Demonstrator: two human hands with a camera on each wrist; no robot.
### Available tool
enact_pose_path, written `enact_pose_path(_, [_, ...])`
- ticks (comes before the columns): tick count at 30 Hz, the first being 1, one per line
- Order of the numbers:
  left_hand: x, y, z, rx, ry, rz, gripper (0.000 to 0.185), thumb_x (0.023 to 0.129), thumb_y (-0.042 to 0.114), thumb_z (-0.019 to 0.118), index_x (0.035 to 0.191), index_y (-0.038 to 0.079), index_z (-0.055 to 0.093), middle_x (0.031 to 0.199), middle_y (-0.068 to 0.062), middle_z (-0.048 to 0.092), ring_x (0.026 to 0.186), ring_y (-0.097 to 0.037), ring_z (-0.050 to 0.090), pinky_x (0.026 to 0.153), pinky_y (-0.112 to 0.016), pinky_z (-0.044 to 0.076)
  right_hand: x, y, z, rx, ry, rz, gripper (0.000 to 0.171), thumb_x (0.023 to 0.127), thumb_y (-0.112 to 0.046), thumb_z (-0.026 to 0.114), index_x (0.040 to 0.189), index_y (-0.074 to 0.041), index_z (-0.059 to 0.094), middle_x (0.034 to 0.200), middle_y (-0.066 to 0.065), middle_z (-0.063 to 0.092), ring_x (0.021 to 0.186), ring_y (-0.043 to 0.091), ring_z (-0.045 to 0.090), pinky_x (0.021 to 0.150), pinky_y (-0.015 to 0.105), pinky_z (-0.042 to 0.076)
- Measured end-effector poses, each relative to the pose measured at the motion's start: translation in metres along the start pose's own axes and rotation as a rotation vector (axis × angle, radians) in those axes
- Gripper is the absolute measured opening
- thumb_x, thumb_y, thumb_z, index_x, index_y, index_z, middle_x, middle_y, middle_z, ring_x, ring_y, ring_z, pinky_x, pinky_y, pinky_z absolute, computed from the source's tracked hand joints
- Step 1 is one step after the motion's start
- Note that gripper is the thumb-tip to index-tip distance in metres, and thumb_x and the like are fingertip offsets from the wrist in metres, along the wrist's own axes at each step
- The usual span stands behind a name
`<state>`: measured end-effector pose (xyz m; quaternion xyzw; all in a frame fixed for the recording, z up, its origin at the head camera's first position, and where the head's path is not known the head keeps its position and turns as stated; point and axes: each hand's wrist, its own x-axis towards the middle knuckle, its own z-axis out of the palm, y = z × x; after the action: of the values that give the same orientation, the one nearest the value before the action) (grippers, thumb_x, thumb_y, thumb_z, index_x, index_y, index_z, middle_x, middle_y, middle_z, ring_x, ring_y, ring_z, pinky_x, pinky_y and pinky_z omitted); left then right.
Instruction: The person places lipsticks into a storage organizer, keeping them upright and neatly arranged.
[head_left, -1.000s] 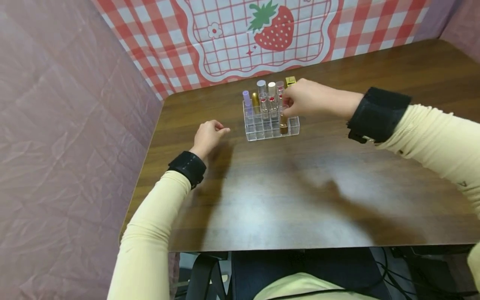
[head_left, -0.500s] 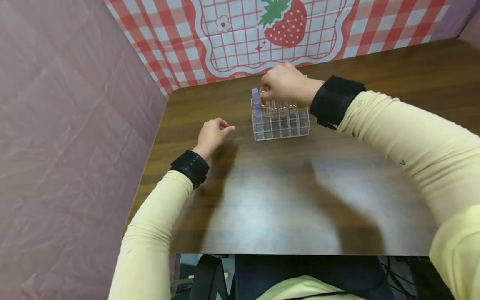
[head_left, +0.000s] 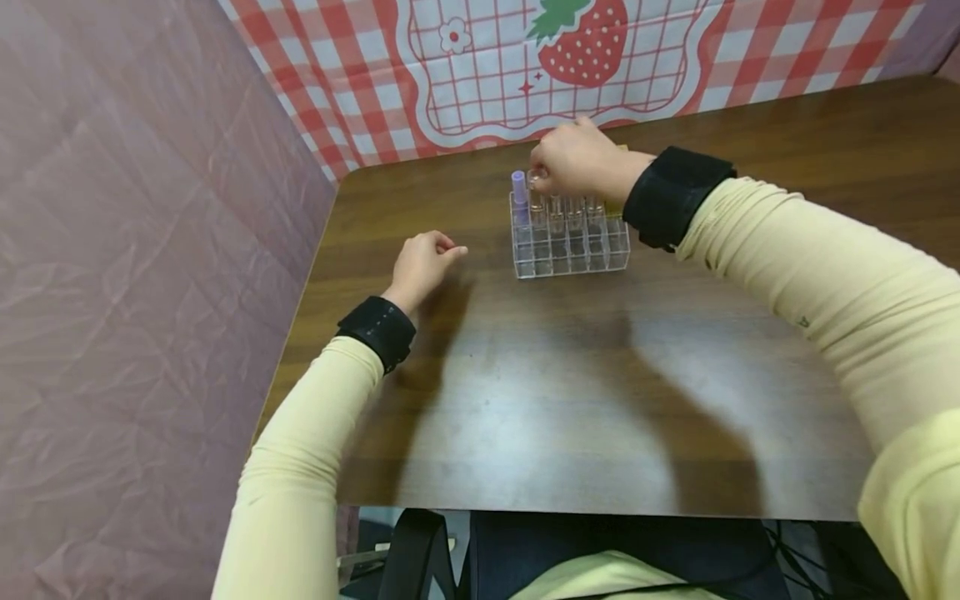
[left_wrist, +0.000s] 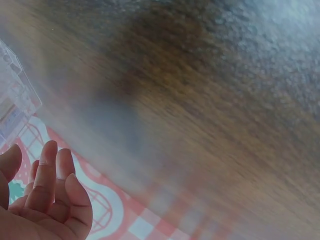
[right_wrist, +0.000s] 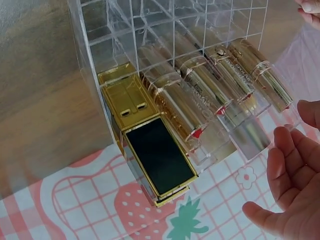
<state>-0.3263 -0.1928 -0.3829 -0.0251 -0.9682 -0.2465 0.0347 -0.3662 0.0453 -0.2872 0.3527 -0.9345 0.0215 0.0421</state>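
My right hand (head_left: 576, 158) is over the back left of a clear acrylic lipstick rack (head_left: 572, 265). Its thumb and index finger pinch the clear-capped end of a gold lipstick (right_wrist: 262, 75), which stands in the rack beside a lilac tube (head_left: 519, 185). More gold lipsticks (right_wrist: 175, 111) with clear caps and red-dotted ends fill the same row. At that row's end is a square gold lipstick case (right_wrist: 161, 156) with a black face. My left hand (head_left: 422, 265), fingers loosely curled, holds nothing left of the rack. Part of the back row is hidden by the right hand.
The rack stands on a brown wooden table (head_left: 525, 400), toward the back. A red-and-white checked cloth (head_left: 360, 83) with a strawberry print hangs behind. Pink fabric (head_left: 150, 250) covers the left side. Bare cells (right_wrist: 150, 20) show in the rack's front rows.
My right hand has moved left from the rack's front with a gold lipstick, to the slot beside the lilac tube. Over the last half second it has stayed there. The left hand barely moved.
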Motion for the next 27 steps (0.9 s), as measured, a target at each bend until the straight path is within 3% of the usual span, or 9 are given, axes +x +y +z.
enact_pose_path(7, [-0.001, 0.001, -0.001, -0.002, -0.003, -0.003, 0.032, 0.087, 0.033, 0.061, 0.101, 0.005, 0.065, 0.095, -0.01, 0.066, 0.088, -0.022, 0.06, 0.079, -0.036, 0.045, -0.001, -0.001, 0.006, -0.095, 0.031, -0.029, 0.017, 0.086, -0.015, 0.055, 0.085, -0.001, 0.064, 0.085, 0.017, 0.064, 0.082, 0.034, 0.056, 0.076, 0.048, 0.033])
enact_pose_path(16, [-0.002, 0.004, -0.001, 0.006, 0.001, 0.008, 0.032, 0.087, 0.034, 0.061, 0.1, 0.005, 0.065, 0.095, -0.01, 0.066, 0.088, -0.022, 0.059, 0.079, -0.036, 0.045, -0.004, 0.001, 0.021, -0.151, 0.136, -0.06, 0.019, 0.088, -0.015, 0.056, 0.086, -0.001, 0.069, 0.089, 0.018, 0.061, 0.083, 0.036, 0.051, 0.078, 0.049, 0.036])
enact_pose_path(27, [0.001, 0.012, 0.007, 0.013, -0.022, 0.004, 0.032, 0.087, 0.034, 0.06, 0.1, 0.005, 0.065, 0.094, -0.009, 0.066, 0.087, -0.022, 0.059, 0.078, -0.036, 0.045, -0.005, 0.001, 0.032, -0.186, 0.235, -0.097, 0.016, 0.084, -0.009, 0.057, 0.081, -0.002, 0.071, 0.081, 0.016, 0.059, 0.076, 0.034, 0.05, 0.072, 0.044, 0.037])
